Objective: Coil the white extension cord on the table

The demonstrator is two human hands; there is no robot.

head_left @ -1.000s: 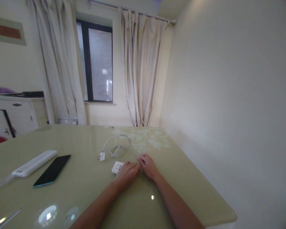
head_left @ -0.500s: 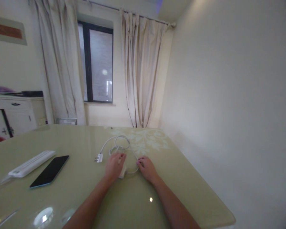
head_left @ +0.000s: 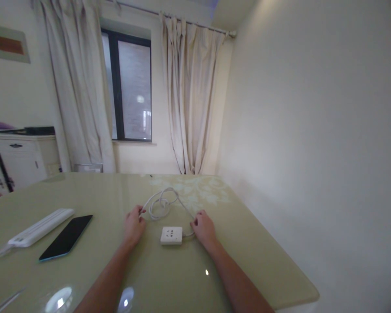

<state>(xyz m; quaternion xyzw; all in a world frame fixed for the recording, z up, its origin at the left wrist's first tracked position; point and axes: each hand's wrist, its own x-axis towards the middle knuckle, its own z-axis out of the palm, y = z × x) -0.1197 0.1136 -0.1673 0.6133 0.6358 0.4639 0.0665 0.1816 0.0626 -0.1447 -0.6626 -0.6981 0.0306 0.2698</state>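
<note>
A small white socket block lies on the table between my hands, its outlet face up. Its white cord leaves from the right side, passes through my right hand and forms loose loops behind the block. My right hand is closed, pinching the cord a little to the right of the block. Left of the loops, my left hand is closed around the plug end of the cord; its fingers hide the plug.
A long white power strip and a black phone lie at the left on the glossy green table. A wall runs along the right side. Behind the table are a window and curtains.
My left hand has moved left from the socket block to the plug end of the cord and gripped it, uncovering the block. My right hand stays on the cord.
</note>
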